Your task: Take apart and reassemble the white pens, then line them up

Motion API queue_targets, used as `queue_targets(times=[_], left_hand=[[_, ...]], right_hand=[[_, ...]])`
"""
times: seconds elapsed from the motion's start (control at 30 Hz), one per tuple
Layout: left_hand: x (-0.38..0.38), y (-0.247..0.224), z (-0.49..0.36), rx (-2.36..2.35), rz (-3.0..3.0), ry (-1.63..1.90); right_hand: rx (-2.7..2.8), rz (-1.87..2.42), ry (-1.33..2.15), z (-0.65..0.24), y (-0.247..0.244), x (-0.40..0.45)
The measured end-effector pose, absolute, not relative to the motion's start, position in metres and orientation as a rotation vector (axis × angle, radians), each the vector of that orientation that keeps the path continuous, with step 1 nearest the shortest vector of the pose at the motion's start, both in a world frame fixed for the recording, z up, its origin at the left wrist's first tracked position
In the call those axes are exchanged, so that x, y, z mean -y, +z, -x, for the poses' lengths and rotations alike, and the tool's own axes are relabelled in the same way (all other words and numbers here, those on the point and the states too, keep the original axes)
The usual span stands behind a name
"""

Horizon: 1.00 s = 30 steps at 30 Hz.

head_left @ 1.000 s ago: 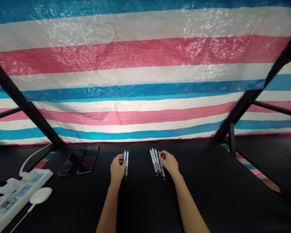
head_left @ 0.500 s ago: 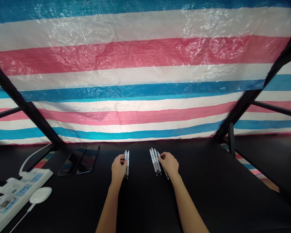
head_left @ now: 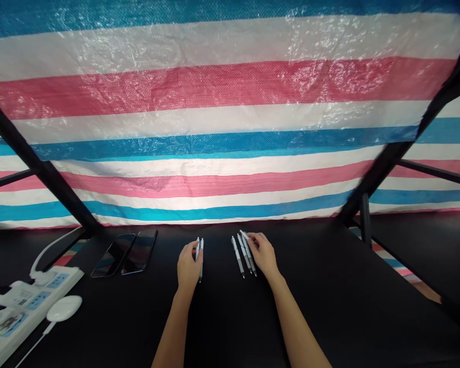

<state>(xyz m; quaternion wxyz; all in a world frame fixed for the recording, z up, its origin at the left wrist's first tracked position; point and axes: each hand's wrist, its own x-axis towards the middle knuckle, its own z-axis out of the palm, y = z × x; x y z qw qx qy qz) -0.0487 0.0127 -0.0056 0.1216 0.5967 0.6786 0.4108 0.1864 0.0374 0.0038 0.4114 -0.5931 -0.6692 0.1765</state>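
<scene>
My left hand point(head_left: 188, 266) is closed with thumb and fingers at a pair of slim white-and-grey pens point(head_left: 202, 250), which stand side by side pointing toward me on the black table. Fingers cover part of the left one of the pair. To the right lies a fanned row of several similar pens point(head_left: 237, 257), tips toward me. My right hand point(head_left: 263, 254) closes with its fingertips on the upper part of a pen point(head_left: 244, 234) at the right side of that row. Most of that pen is hidden by the hand and the neighbouring pens.
Two dark phones point(head_left: 140, 251) lie to the left on the black table point(head_left: 230, 322). A white power strip point(head_left: 67, 286) with plugs and a white round charger point(head_left: 64, 308) on a cable sit at the lower left. Black frame bars and a striped sheet point(head_left: 230, 179) rise behind.
My right hand has shifted slightly left and up with its pen, closer to the row. The row's leftmost pen has slid left, apart from the others. My left hand has barely moved.
</scene>
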Motion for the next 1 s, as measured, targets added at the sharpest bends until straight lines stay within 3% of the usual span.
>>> queue_targets(times=[0.37, 1.0], left_hand=[[-0.004, -0.004, 0.024, -1.498, -2.214, 1.205], [-0.004, -0.001, 0.025, -1.471, -2.069, 1.093]], right_hand=[[2.031, 1.194, 0.632, -0.154, 0.012, -0.019], [1.94, 1.18, 0.698, -0.157, 0.015, -0.021]])
